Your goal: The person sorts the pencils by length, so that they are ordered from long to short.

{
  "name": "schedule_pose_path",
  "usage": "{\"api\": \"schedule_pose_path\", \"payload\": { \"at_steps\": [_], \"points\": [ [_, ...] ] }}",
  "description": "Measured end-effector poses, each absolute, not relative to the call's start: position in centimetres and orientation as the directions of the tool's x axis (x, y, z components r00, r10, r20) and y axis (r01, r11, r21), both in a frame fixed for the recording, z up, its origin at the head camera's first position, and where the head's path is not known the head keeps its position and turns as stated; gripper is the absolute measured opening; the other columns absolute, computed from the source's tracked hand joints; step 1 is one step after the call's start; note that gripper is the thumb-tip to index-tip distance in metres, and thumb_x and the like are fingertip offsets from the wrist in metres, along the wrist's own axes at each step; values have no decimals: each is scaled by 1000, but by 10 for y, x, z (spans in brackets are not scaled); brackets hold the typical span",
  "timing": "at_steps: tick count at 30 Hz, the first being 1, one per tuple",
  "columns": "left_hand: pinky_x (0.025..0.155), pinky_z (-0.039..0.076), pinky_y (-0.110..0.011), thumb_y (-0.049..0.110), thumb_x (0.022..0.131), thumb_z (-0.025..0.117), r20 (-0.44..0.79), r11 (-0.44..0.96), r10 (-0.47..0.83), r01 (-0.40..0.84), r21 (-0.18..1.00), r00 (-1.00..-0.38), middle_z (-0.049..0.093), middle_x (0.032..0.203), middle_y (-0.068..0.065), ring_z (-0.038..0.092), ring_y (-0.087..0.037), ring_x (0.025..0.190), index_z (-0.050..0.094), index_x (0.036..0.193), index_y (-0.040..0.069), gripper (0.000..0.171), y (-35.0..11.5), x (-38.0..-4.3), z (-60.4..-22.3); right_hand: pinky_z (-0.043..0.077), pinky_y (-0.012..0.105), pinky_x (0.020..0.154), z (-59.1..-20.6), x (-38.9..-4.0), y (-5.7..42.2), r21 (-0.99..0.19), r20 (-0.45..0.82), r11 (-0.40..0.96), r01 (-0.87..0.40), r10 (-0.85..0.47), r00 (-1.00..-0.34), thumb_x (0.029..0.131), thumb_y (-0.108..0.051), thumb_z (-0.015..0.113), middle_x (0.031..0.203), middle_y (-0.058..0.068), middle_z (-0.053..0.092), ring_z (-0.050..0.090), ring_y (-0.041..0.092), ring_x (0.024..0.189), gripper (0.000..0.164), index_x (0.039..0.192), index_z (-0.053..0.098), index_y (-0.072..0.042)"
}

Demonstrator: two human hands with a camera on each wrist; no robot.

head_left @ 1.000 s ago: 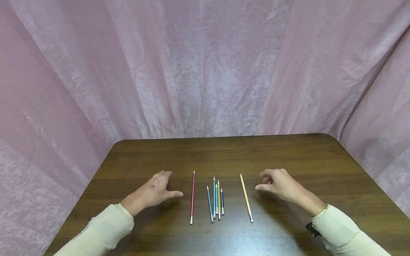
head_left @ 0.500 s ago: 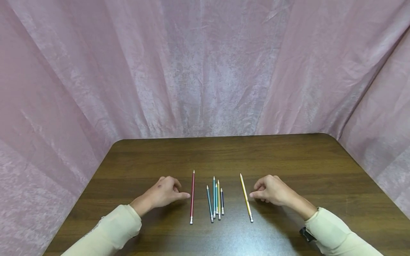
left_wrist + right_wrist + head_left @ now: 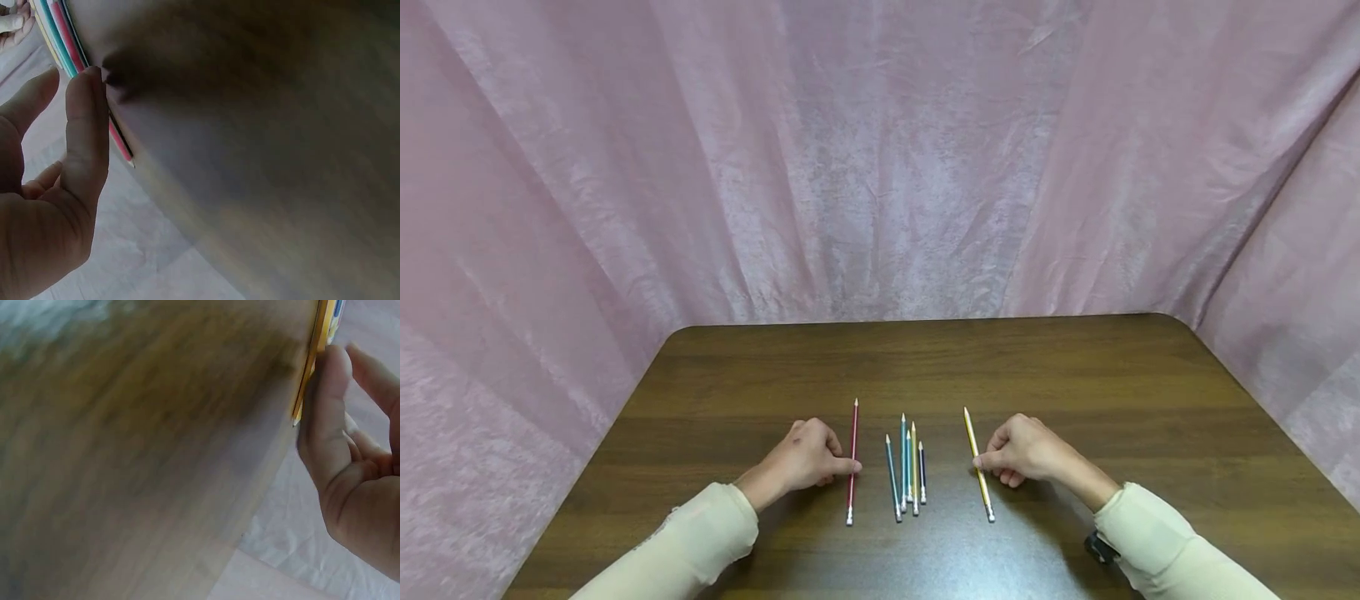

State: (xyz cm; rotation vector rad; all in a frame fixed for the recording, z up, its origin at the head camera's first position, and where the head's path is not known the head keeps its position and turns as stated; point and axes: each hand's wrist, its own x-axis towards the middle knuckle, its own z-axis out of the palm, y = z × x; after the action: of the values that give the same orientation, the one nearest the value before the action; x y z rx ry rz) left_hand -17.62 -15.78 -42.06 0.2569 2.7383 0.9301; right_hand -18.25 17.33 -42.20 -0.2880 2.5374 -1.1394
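A red pencil [image 3: 854, 433] lies on the table with its point away from me. My left hand [image 3: 805, 458] is at its left side, the thumb reaching across the shaft and the index finger bent beside it. To the right, a yellow pencil [image 3: 970, 432] lies slightly slanted. My right hand [image 3: 1026, 452] is at its right side, thumb across the shaft, other fingers bent. Both wrist views show a gap between thumb and index finger, near the red pencil [image 3: 120, 141] and the yellow pencil [image 3: 323, 325]. Contact is hard to make out.
Between the hands lie several pencils: a blue one [image 3: 892, 475] a little apart at left, then a close group with a teal one [image 3: 903, 450], a gold one [image 3: 914, 479] and a short dark one [image 3: 922, 471]. Pink curtains [image 3: 880, 167] hang behind the brown table [image 3: 737, 358].
Both hands have moved inward and lowered, the left toward the red pencil and the right toward the yellow one. Their thumbs now cross the shafts. The pencils lie as before.
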Motion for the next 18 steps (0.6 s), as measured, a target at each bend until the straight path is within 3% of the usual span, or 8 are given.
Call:
{"api": "schedule_pose_path", "payload": {
  "at_steps": [11,18],
  "points": [
    [46,45,-24,23,79,86,-172,816,187,56,575,-967,59,46,3,58,-10,43,64,60,12,31,-147,-183,-428,56,27,46,-425,-184,162,-700,-313,711,70,-217,-925,81,-18,84,51,4,61,60,9,44,29,65,66,-4],
    [46,48,-23,8,77,77,-200,797,193,34,603,-961,60,48,3,60,-9,44,64,59,11,22,-145,-185,-429,55,25,44,-426,-183,152,-701,-321,708,86,-205,-924,80,-5,79,51,4,61,59,8,41,22,64,65,-3]
  ]
}}
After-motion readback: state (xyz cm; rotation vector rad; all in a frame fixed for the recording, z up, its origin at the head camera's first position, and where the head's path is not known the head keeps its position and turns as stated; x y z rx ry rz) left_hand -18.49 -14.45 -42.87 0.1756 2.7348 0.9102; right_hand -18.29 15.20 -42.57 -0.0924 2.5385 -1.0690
